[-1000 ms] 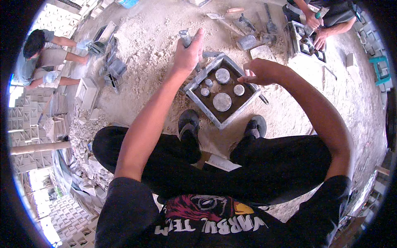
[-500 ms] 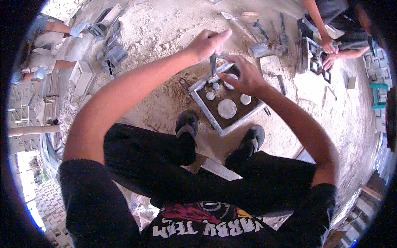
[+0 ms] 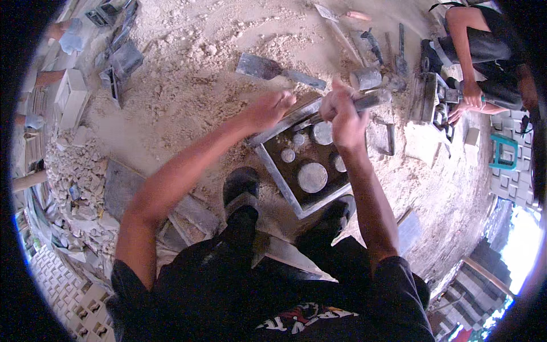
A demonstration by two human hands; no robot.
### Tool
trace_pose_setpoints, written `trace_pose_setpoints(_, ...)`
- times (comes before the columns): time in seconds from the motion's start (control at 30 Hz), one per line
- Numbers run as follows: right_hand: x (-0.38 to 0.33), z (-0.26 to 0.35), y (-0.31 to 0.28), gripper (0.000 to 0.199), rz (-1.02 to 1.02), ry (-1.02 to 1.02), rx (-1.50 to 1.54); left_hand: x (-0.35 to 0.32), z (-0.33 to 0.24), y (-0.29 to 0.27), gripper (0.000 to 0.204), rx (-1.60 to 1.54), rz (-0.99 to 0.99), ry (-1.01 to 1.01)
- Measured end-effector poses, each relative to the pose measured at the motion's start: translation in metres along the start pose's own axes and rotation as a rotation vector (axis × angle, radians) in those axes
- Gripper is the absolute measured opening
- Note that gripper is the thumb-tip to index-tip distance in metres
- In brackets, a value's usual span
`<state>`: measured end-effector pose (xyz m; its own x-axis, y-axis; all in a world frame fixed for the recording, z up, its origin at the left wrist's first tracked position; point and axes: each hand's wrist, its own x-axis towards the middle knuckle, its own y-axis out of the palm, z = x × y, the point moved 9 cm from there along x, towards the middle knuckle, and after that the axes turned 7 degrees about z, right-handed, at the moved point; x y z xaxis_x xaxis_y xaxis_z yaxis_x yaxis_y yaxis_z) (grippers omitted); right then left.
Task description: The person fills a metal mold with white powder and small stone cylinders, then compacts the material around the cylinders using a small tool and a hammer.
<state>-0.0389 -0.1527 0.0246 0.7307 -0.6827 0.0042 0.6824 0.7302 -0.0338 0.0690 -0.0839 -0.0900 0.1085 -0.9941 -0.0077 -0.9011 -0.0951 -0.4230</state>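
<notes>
A square metal frame (image 3: 275, 180) lies on the ground between my feet, packed with dark sand-like material. Round pale discs show in it, the largest a big disc (image 3: 312, 178) near the front. Above its far right side my right hand (image 3: 343, 119) is closed round a grey thick-ended tool (image 3: 373, 100), blurred, its exact kind unclear. Over the frame's far left corner hovers my left hand (image 3: 268, 112). Its fingers look partly curled but are smeared by motion, and nothing shows in them.
Beyond the frame a flat-bladed trowel (image 3: 259, 65) lies on loose sand. A cylinder-headed tool (image 3: 365, 78) and several hand tools lie farther right. At the right a co-worker's hand (image 3: 472, 94) works at another metal frame (image 3: 424, 102). A teal stool (image 3: 503, 153) stands beyond.
My right hand has gone from spread fingers over the frame to a closed grip on the grey tool. My left hand no longer shows the dark upright tool. The whole view has shifted.
</notes>
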Motion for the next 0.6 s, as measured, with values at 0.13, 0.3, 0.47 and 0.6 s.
trace_pose_setpoints(0.13,-0.01,0.027,-0.005,0.041,-0.082,-0.259,0.188,-0.028,0.024,0.032,0.041,-0.1,-0.009,-0.193)
trace_pose_setpoints(0.3,-0.007,0.001,-0.014,0.037,-0.146,-0.129,-0.017,-0.024,0.013,0.016,0.041,0.036,-0.145,-0.086)
trace_pose_setpoints(0.47,0.006,-0.019,-0.024,0.038,-0.11,-0.108,0.013,-0.023,0.03,0.025,0.049,0.083,-0.057,-0.227)
trace_pose_setpoints(0.6,0.015,-0.028,-0.057,0.039,-0.271,-0.124,0.205,-0.023,0.046,0.034,0.047,0.103,-0.013,-0.286)
